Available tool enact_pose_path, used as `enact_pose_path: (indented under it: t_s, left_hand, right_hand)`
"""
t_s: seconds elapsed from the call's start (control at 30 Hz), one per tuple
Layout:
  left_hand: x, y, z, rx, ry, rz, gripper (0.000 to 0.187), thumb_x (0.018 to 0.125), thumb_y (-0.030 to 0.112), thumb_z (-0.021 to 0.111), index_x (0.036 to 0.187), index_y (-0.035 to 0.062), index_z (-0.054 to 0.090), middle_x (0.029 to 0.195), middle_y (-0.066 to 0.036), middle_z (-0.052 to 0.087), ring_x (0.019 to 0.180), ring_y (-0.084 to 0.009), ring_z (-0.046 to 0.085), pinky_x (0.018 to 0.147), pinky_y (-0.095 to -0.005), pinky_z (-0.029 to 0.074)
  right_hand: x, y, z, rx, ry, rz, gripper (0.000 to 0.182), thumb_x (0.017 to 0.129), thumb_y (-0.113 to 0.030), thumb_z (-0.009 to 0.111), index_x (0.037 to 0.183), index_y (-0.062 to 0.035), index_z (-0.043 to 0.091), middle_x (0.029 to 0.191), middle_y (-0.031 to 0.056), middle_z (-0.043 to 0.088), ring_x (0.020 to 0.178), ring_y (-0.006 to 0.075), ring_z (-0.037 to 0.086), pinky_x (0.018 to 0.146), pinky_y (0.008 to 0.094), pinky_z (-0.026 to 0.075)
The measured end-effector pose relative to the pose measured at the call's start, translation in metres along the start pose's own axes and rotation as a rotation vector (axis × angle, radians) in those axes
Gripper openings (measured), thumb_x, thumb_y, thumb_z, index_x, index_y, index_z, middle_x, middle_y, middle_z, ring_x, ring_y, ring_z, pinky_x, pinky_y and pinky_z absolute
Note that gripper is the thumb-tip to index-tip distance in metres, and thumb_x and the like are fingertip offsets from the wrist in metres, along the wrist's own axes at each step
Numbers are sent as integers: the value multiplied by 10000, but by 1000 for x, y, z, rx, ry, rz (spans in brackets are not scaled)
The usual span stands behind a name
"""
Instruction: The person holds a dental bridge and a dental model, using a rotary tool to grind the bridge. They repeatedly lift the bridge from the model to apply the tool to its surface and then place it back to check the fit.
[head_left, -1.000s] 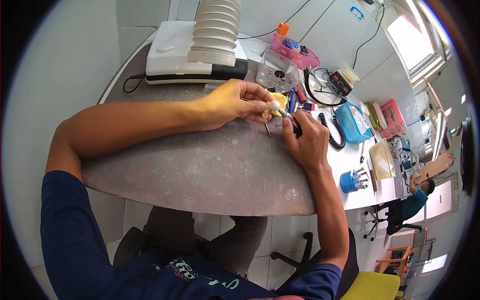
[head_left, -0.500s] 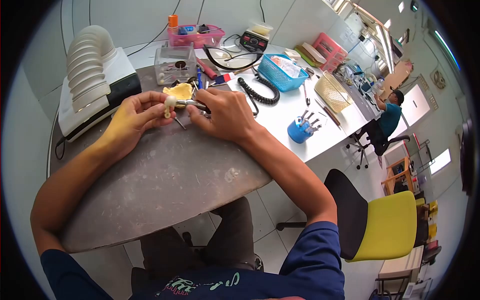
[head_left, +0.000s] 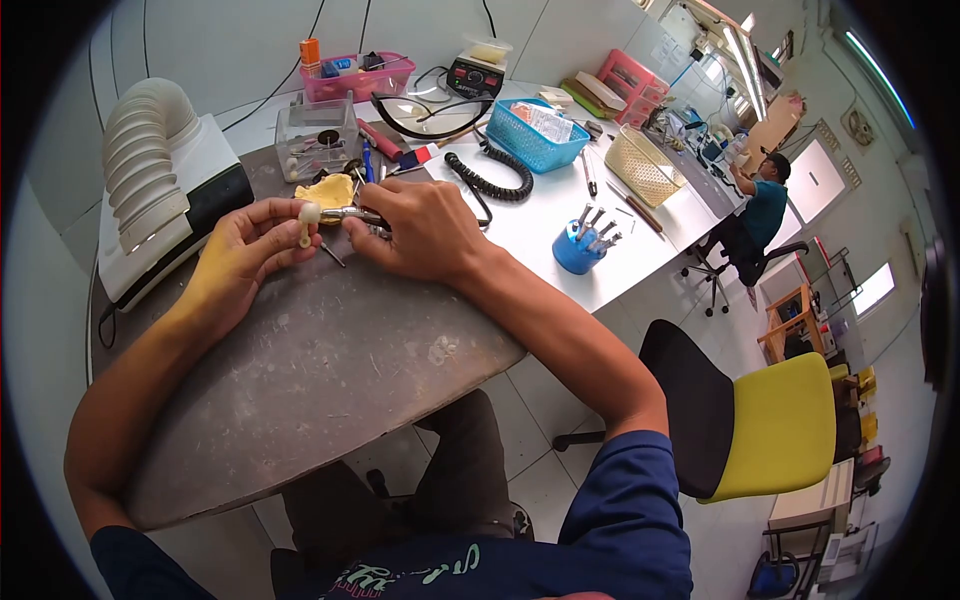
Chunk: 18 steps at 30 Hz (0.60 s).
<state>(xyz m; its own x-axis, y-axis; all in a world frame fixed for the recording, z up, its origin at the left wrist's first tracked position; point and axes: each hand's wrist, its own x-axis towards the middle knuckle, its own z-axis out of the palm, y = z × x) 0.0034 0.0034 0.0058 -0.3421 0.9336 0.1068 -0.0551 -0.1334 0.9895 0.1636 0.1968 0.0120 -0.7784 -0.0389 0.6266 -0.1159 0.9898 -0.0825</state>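
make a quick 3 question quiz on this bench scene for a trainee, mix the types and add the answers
1. Which hand grips the metal-tipped tool?
(a) left
(b) right

2. True or false: the left hand is empty.

3. Fill in: the round holder with tools standing in it is ____ in colour.

Key
1. b, the right hand.
2. False: it holds a small pale piece.
3. Blue.
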Motion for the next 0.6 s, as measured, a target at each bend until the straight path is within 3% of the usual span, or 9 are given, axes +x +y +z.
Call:
enact_pose_path:
  t_s: [0.6]
  left_hand:
    - [1,-3,-2,3,7,-11,382,946,232,713,1223,8,575,1076,-59,678,1021,-127,659,931,-271,527]
  right_hand:
    - [0,0,-1,1,-22,-1,289,883,-315,669,916,-28,672,698,124,655,565,285,639,518,399,491]
